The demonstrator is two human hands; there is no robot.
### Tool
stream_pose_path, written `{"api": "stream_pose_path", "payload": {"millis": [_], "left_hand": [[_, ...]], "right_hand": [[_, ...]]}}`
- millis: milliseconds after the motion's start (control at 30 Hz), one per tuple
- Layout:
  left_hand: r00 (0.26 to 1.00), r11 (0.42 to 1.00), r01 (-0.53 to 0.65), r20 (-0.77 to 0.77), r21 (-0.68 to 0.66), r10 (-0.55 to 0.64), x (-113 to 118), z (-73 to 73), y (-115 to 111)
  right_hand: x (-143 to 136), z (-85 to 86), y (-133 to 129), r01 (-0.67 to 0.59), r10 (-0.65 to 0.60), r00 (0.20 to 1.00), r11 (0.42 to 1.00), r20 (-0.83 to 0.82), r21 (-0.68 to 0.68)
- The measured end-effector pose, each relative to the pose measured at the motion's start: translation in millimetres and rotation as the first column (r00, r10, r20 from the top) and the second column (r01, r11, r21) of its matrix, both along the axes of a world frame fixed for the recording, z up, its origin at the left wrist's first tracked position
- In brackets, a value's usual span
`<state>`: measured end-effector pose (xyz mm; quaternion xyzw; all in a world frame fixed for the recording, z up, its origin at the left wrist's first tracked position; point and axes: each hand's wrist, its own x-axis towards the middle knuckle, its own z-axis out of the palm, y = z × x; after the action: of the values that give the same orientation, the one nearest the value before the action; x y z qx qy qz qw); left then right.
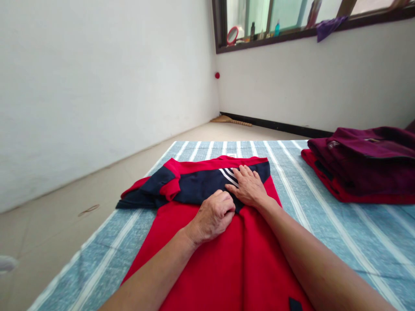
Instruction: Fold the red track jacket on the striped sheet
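A red and navy jacket lies spread on the bed in front of me, its collar end away from me. One navy sleeve with white stripes is folded across its upper part, and the red cuff hangs over near the left side. My left hand is closed, its curled fingers gripping the sleeve's lower edge near the middle. Just beyond and to the right, my right hand lies flat beside the stripes with fingers stretched out, pressing on the sleeve. The left fingertips are hidden beneath the knuckles.
A stack of folded maroon and red clothes sits at the right of the blue striped bedcover. The bed's edge runs along the left, above the tiled floor. A broom lies by the far wall, under a window sill with small bottles.
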<state>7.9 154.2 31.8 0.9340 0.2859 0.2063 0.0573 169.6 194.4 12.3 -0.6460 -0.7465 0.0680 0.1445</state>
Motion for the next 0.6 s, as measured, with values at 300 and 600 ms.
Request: {"api": "stream_pose_path", "payload": {"millis": [300,600], "left_hand": [[1.0,1.0,0.002,0.03,-0.021,-0.002,-0.2,0.1,-0.2],[1.0,1.0,0.006,0.03,-0.003,-0.006,0.4,-0.6,-1.1]], "right_hand": [[0.1,-0.2,0.1,0.009,-0.009,1.0,1.0,-0.006,-0.009],[-0.2,0.1,0.5,0.007,-0.007,1.0,1.0,-0.004,-0.009]]}}
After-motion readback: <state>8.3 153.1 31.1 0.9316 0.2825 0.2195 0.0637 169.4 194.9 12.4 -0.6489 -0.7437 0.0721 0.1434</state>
